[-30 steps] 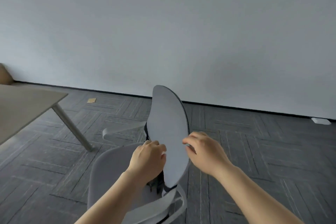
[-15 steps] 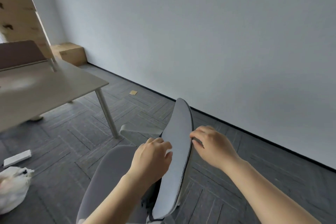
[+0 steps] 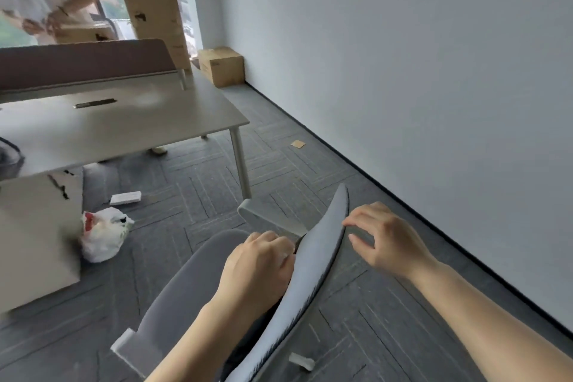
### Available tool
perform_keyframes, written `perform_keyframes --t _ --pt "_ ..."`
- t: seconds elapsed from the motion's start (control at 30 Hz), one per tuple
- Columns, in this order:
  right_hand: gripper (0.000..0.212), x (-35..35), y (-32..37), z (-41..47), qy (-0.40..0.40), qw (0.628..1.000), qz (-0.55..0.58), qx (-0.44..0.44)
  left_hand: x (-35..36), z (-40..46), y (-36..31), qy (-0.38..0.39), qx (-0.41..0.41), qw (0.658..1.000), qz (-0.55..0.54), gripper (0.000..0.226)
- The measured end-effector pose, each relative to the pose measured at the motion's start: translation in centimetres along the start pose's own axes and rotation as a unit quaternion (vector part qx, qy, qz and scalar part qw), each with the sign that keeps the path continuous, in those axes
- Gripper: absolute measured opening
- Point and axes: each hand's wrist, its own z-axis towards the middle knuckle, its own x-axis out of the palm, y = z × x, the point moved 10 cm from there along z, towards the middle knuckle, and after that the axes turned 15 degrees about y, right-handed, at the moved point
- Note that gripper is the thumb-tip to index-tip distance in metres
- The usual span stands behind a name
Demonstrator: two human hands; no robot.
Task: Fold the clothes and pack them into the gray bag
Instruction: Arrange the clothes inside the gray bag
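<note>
A: Room? Progress?
B: Grey carpet, blank wall, desk [image 3: 124,130] on the left. No clothes or gray bag in view, so I'd say nothing is packed.
A: Hands?
B: My left hand [image 3: 257,267] curls on the chair back [image 3: 316,260]; my right hand [image 3: 384,239] just touches its edge, fingers loose.

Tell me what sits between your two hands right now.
The gray chair's backrest, seen edge-on in the head view. The left hand is at its seat side, the right hand touches its rear edge.
</note>
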Motion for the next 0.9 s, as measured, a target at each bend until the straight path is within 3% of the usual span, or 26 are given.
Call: perform_keyframes --t 0.27,0.47,0.6,0.73,0.9 --pt "0.033 2.2 -4.4 5.4 0.118 0.968 0.002 -0.221 2.3 0.3 -5.3 -0.040 -0.161 0.984 -0.071 0.028" --pt "0.044 4.3 -6.7 8.7 0.176 0.942 -0.016 -0.286 6.3 0.8 -6.5 -0.031 -0.243 0.969 0.039 0.037" --pt "0.036 5.3 -7.3 10.2 0.145 0.942 0.029 -0.301 6.4 1.0 -6.4 -0.053 -0.234 0.962 0.130 0.032" --pt "0.034 5.5 -7.1 10.6 0.080 0.949 0.062 -0.300 5.1 1.2 -4.5 -0.079 -0.231 0.956 0.161 0.035" --pt "0.036 6.5 -4.7 12.4 0.061 0.950 0.092 -0.293 3.4 0.4 -0.8 -0.100 -0.202 0.956 0.188 0.039"
